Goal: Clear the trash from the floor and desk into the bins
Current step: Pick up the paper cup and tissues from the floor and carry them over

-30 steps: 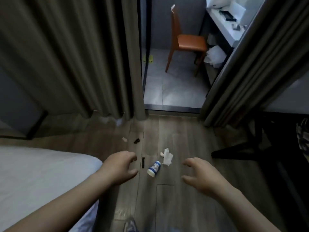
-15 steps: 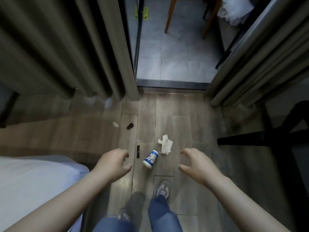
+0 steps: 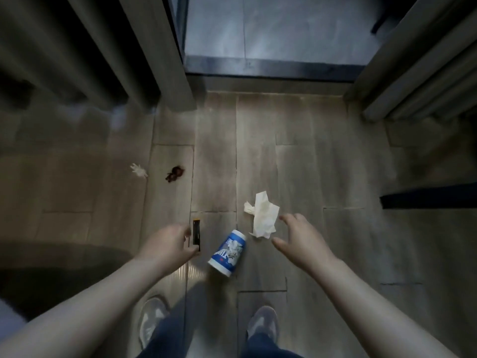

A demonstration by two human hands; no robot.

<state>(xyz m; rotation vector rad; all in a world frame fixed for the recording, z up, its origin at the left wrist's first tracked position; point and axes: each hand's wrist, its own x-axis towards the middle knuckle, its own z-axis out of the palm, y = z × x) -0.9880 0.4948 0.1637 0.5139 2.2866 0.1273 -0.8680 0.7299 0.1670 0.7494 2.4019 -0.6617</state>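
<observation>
The blue-and-white paper cup [image 3: 228,251] lies on its side on the wood-plank floor [image 3: 304,161]. Its white print is too blurred for me to read any word or brand. I count five bits of litter: the cup, one crumpled white tissue [image 3: 263,218] just beyond it to the right, one black strip with an orange end [image 3: 196,235] just left of it, and well beyond it to the left one dark brown scrap [image 3: 175,173] and one small white scrap [image 3: 138,170]. Both hands hang above the floor and hold nothing. The left hand [image 3: 169,245], left of the cup, has loosely curled fingers and overlaps the strip's near end. The right hand [image 3: 302,241], right of the cup, has its fingers spread beside the tissue. Bare planks run from the cup to the dark door track [image 3: 271,69], flanked by two curtains [image 3: 103,47]. Two grey shoes [image 3: 152,319] stand nearer than the cup.
</observation>
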